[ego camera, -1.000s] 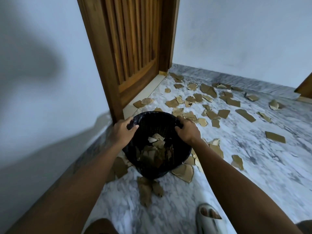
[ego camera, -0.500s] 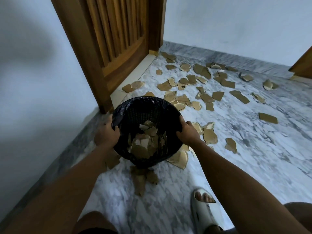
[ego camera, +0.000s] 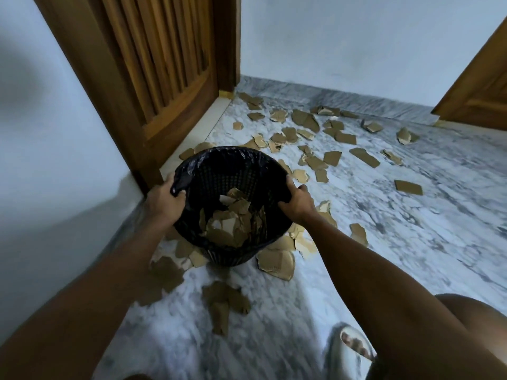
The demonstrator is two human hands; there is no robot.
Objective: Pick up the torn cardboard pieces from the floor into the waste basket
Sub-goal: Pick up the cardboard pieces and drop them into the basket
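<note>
A black mesh waste basket [ego camera: 233, 171] with a dark liner stands on the marble floor, tilted slightly toward me. Several torn cardboard pieces lie inside it [ego camera: 230, 226]. My left hand [ego camera: 163, 201] grips the left side of its rim. My right hand [ego camera: 297, 201] grips the right side of the rim. Brown torn cardboard pieces are scattered over the floor: a large one [ego camera: 275, 263] just right of the basket's base, several [ego camera: 225, 300] in front of it, and many more [ego camera: 307, 120] beyond it toward the far wall.
A wooden door [ego camera: 164, 67] stands open at the left, close behind the basket. A second wooden door [ego camera: 477, 94] is at the far right. My foot in a white sandal [ego camera: 351, 349] rests on the floor at the bottom right. White walls enclose the corner.
Both hands have kept their grip on the basket rim and shifted it a little toward me. The view has dipped and moved closer to the floor.
</note>
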